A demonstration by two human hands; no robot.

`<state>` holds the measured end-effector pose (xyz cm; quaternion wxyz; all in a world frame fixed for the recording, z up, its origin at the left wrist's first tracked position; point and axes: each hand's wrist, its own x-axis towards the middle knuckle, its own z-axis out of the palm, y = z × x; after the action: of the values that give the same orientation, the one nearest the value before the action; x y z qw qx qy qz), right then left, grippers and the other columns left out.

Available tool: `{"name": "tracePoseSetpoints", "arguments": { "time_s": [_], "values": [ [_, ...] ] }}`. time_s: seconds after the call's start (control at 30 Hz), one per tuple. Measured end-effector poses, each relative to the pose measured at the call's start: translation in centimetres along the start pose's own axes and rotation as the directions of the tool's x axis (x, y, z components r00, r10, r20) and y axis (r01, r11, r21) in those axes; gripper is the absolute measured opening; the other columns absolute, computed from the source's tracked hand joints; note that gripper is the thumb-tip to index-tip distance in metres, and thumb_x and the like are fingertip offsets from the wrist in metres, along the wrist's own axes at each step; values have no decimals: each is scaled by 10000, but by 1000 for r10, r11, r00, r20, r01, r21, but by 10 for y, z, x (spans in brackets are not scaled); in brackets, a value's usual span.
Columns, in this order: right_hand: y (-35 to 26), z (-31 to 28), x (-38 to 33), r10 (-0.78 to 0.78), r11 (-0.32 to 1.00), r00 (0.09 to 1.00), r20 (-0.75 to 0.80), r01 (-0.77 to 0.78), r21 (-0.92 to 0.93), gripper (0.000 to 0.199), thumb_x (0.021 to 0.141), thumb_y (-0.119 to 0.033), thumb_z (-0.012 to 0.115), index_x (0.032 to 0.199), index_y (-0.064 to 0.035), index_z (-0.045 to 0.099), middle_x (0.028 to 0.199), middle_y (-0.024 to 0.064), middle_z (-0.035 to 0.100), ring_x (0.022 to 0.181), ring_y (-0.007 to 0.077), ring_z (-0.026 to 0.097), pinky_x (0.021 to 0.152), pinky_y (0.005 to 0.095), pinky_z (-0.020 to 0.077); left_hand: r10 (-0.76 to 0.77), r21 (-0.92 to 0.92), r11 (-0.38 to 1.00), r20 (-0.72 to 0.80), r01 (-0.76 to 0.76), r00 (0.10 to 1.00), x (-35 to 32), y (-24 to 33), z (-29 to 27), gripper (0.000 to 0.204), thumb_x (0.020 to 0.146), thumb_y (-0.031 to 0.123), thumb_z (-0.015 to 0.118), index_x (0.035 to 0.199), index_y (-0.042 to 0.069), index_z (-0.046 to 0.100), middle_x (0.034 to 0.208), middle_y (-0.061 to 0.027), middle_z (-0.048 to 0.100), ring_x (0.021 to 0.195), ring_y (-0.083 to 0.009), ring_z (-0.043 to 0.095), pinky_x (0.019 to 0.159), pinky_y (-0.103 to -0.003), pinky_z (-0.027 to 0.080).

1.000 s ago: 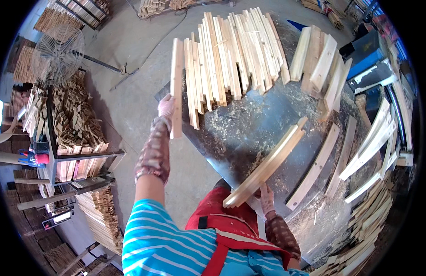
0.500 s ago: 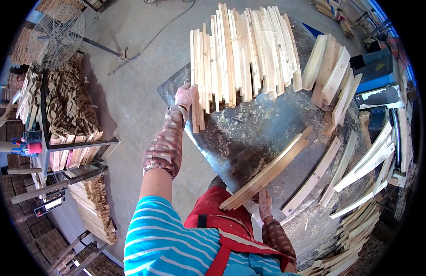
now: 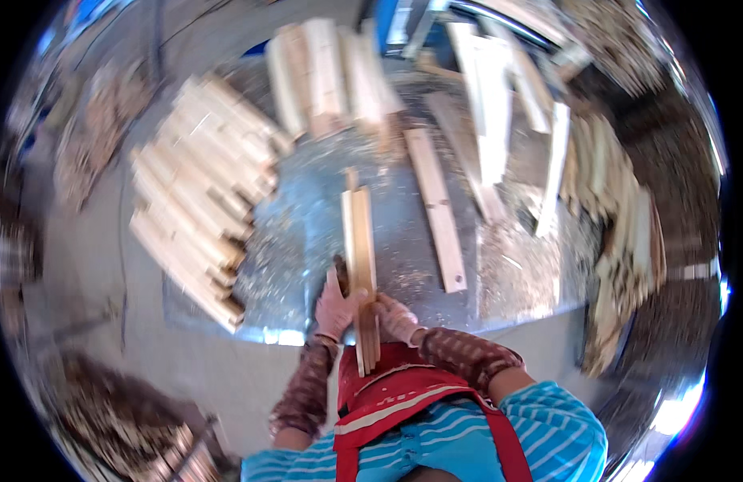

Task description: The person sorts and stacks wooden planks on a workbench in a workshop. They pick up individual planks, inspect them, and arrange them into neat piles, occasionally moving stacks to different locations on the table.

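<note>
A small bundle of narrow wooden strips [image 3: 361, 241] stands out from my red apron, over the near edge of the table. My left hand [image 3: 335, 310], in a pale pink glove, is closed against the bundle's left side. From the right, my gloved right hand [image 3: 398, 320] grips the same strips, fingers partly hidden behind them. Left of the hands, a wide row of pale wooden strips [image 3: 203, 185] lies side by side on the dark metal table [image 3: 295, 233]. To the right a single flat board [image 3: 437, 213] with dark knots lies apart. The picture is smeared by motion.
More boards [image 3: 323, 72] lie at the table's far side. Bright white-lit pieces [image 3: 490, 104] sit beside a blue machine [image 3: 395, 24]. Heaped strips [image 3: 616, 233] stand at the right, another wood stack [image 3: 130, 418] at the lower left. Sawdust [image 3: 512, 269] covers the table's right part.
My view has swung to the right. My left hand has left the row of strips and joined my right hand on the bundle, which now points straight away from me.
</note>
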<state>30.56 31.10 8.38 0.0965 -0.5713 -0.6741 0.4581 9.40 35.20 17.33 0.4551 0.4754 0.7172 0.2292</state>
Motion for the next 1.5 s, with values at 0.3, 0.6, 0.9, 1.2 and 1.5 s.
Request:
{"name": "tracePoseSetpoints", "arguments": {
  "time_s": [0.3, 0.6, 0.9, 1.2, 1.5],
  "values": [
    [-17, -33, 8, 87, 996, 955, 283, -89, -9, 509, 944, -403, 591, 1317, -57, 600, 1328, 184, 618, 1258, 342, 576, 1063, 392, 460, -105, -143, 987, -196, 78, 975, -6, 18, 62, 580, 741, 173, 771, 1224, 55, 472, 1079, -216, 636, 1013, -419, 649, 873, -466, 521],
    [69, -189, -22, 299, 940, 935, -192, -254, 228, 601, 918, -420, 610, 1401, -69, 535, 1314, 186, 623, 1223, 364, 597, 1063, 393, 460, 7, 152, 987, -407, 60, 913, -16, -98, 32, 768, 754, 210, 783, 1393, 54, 385, 1153, -188, 619, 1022, -323, 621, 888, -395, 515],
    [232, -462, -7, 314, 875, 407, -858, -474, 96, 1014, 752, -346, 776, 1551, -34, 236, 1544, 233, 354, 1412, 432, 348, 1187, 470, 315, -58, 254, 942, -520, 219, 852, -28, 84, 85, 968, 752, 188, 795, 1552, 0, 282, 1536, -258, 395, 1416, -413, 395, 1170, -436, 335],
    [275, -486, -63, 338, 938, 657, -674, -291, 187, 856, 724, -371, 787, 1418, -38, 414, 1216, 230, 588, 1147, 415, 579, 946, 490, 492, 283, -303, 904, -102, -301, 954, 170, 242, 267, 1060, 816, 149, 826, 1602, 20, 127, 1652, -198, 214, 1507, -302, 263, 1200, -399, 294],
    [283, -468, -81, 213, 901, 657, -724, -418, -114, 860, 804, -354, 782, 1480, 7, 391, 1428, 310, 467, 1326, 461, 451, 1145, 456, 364, -75, -652, 758, -65, 15, 995, 316, 388, 323, 830, 828, 45, 792, 1505, -33, 319, 1331, -214, 608, 1170, -299, 638, 994, -370, 542]
  ]
}}
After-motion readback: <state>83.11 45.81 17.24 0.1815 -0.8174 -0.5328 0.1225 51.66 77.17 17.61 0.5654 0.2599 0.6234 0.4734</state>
